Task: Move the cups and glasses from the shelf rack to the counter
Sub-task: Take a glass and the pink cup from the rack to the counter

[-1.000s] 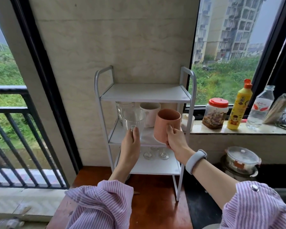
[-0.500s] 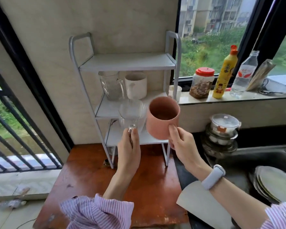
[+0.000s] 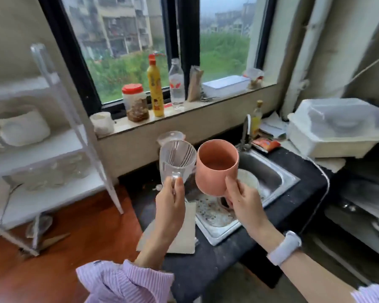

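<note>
Glass mug, left hand; pink cup, right hand: fingers grasping both, now carried off shelf rack, above sink; desk placement pending.

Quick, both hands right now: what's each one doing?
Left hand: closed on the clear glass mug, gripping its handle.
Right hand: closed around the terracotta cup, held above the sink.

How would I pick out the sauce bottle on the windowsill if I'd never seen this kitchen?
Start at the windowsill behind the sink. Near its left end stand three containers in a row. The yellow squeeze bottle is the middle one, tall with an orange cap, between the squat red-lidded jar and the clear water bottle.
</note>
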Motion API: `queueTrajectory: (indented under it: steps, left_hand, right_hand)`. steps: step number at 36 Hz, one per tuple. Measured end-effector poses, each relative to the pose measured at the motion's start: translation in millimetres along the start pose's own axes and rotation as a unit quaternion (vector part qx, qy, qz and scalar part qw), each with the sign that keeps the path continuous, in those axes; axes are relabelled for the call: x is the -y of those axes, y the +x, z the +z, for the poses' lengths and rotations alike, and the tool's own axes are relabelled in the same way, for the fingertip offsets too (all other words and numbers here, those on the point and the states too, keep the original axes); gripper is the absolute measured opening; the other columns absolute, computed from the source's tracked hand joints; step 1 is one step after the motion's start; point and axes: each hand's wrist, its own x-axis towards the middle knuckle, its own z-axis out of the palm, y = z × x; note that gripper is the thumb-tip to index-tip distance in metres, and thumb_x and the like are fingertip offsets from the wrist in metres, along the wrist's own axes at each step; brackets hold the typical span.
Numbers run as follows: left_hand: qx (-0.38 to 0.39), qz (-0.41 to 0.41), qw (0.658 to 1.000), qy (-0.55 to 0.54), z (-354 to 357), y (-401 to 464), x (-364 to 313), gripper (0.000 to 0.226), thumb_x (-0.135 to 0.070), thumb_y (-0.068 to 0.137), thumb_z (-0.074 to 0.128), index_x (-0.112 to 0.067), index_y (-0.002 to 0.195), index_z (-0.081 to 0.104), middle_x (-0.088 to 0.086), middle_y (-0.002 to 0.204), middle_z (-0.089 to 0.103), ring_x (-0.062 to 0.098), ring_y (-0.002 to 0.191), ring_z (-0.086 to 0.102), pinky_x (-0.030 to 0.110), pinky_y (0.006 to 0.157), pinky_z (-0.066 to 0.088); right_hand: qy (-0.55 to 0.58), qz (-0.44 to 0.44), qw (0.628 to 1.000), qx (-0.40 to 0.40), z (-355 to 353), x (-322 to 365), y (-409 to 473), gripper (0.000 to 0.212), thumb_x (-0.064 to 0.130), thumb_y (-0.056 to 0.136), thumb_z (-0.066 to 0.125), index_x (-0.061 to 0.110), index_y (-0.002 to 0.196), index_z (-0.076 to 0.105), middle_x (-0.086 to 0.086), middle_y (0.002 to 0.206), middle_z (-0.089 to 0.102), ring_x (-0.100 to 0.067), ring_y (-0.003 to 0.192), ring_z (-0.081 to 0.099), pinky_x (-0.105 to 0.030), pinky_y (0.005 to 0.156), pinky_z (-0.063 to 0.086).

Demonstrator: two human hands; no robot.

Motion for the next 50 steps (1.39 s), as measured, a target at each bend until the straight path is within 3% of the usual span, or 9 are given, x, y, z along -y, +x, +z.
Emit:
queueTrajectory:
  steps: [5,10,15,24,29,33,39,43,50]
  left_hand:
    - [0.079,0.038,0.995,-0.041,116.4,-35.5,-57.5,0.031,-0.022,0.096,0.038,-0.018,0.066,0.038,-0.006,0.060,0.041,0.004,0.054,0.038,0.029,0.056,0.031]
    - [0.180,0.077,0.976,-0.100,228.9,-86.3,-108.1,0.030,-0.022,0.096,0.037,-0.015,0.068,0.041,0.002,0.065,0.044,0.007,0.056,0.036,0.033,0.059,0.031]
    - [0.289,0.091,0.940,-0.158,326.5,-137.4,-156.5,0.034,-0.034,0.094,0.035,-0.013,0.068,0.038,-0.004,0.059,0.038,0.006,0.053,0.034,0.032,0.055,0.032]
    - [0.466,0.098,0.852,-0.218,498.6,-211.0,-242.5,0.031,-0.025,0.096,0.038,-0.004,0.075,0.043,0.005,0.067,0.045,0.013,0.061,0.039,0.039,0.062,0.041]
    - [0.530,0.113,0.811,-0.222,605.7,-236.8,-282.4,0.033,-0.029,0.095,0.036,-0.004,0.075,0.044,0.002,0.066,0.048,0.015,0.062,0.044,0.036,0.062,0.042]
    - [0.570,0.120,0.778,-0.234,693.5,-245.5,-316.0,0.030,-0.031,0.096,0.035,-0.011,0.077,0.047,-0.002,0.066,0.051,0.003,0.058,0.046,0.017,0.054,0.040]
    - [0.612,0.108,0.754,-0.212,805.0,-251.5,-366.2,0.033,-0.035,0.096,0.033,-0.009,0.083,0.049,0.011,0.076,0.055,0.010,0.063,0.047,0.027,0.058,0.042]
    - [0.629,0.096,0.746,-0.197,865.8,-263.8,-395.4,0.033,-0.037,0.097,0.033,-0.010,0.091,0.051,0.013,0.093,0.060,0.028,0.083,0.057,0.042,0.072,0.052]
    - [0.655,0.080,0.729,-0.180,970.5,-305.4,-431.4,0.035,-0.034,0.097,0.032,-0.009,0.077,0.047,0.012,0.075,0.052,0.016,0.068,0.046,0.033,0.063,0.041]
  right_hand:
    - [-0.038,0.014,0.993,-0.112,-131.4,-13.7,-25.9,0.046,0.027,0.094,0.047,0.018,0.050,0.036,0.006,0.046,0.036,-0.011,0.049,0.032,-0.029,0.053,0.027]
    - [-0.083,0.039,0.968,-0.232,-254.5,-31.3,-65.5,0.046,0.024,0.094,0.046,0.014,0.051,0.034,0.002,0.045,0.036,-0.008,0.042,0.032,-0.025,0.049,0.027]
    - [-0.142,0.075,0.917,-0.364,-358.3,-55.9,-104.8,0.047,0.024,0.094,0.046,0.017,0.049,0.037,0.002,0.043,0.039,-0.004,0.037,0.037,-0.017,0.043,0.027]
    - [-0.141,0.124,0.825,-0.533,-523.1,-98.8,-149.2,0.050,0.026,0.095,0.046,0.020,0.045,0.040,0.004,0.041,0.040,-0.004,0.037,0.037,-0.030,0.049,0.031]
    - [-0.124,0.145,0.799,-0.571,-619.0,-127.9,-150.0,0.050,0.034,0.094,0.044,0.020,0.046,0.040,0.006,0.042,0.040,-0.007,0.041,0.036,-0.030,0.050,0.028]
    - [-0.110,0.165,0.786,-0.585,-701.0,-143.8,-125.6,0.053,0.038,0.094,0.041,0.025,0.044,0.047,0.009,0.038,0.042,-0.003,0.039,0.036,-0.027,0.048,0.029]
    - [-0.095,0.196,0.752,-0.622,-804.8,-161.4,-96.7,0.048,0.044,0.092,0.042,0.027,0.047,0.048,0.011,0.039,0.046,-0.001,0.040,0.040,-0.026,0.049,0.032]
    - [-0.081,0.229,0.737,-0.631,-861.7,-176.2,-91.4,0.042,0.047,0.091,0.042,0.024,0.057,0.051,0.009,0.044,0.046,-0.002,0.043,0.044,-0.024,0.050,0.033]
    - [-0.024,0.265,0.733,-0.625,-969.3,-218.0,-89.7,0.037,0.045,0.092,0.042,0.017,0.073,0.056,-0.001,0.060,0.049,-0.011,0.055,0.046,-0.023,0.051,0.035]
